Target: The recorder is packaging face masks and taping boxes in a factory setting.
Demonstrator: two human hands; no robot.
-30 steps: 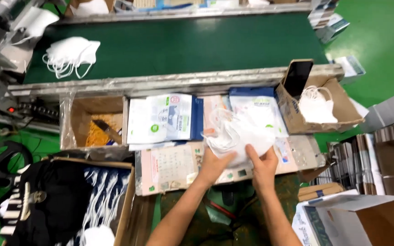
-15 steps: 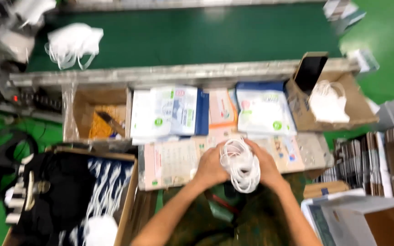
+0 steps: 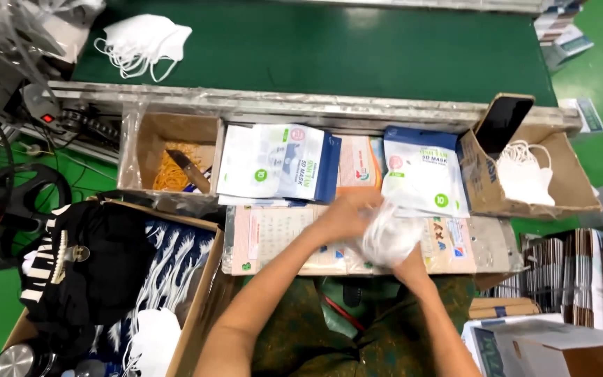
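My right hand (image 3: 407, 260) grips a blurred bundle of white face masks (image 3: 387, 237) from below, over the printed sheet (image 3: 273, 234) on the work surface. My left hand (image 3: 347, 215) reaches across from the left and touches the top left of the same bundle. Just beyond the hands lie a white and blue mask pouch (image 3: 423, 171) and a stack of similar pouches (image 3: 277, 162). The hands are motion-blurred, so the fingers are unclear.
A cardboard box (image 3: 560, 171) at right holds white masks (image 3: 525, 174) and a propped phone (image 3: 502, 122). A box with rubber bands and a knife (image 3: 176, 167) sits left. The green conveyor belt (image 3: 357, 56) carries more masks (image 3: 141, 42). A box with dark cloth (image 3: 99, 272) lies lower left.
The mask bundle, spread out over the pouches a second ago, has been gathered into a compact wad between both hands and shifted slightly right. The camera view has moved too.
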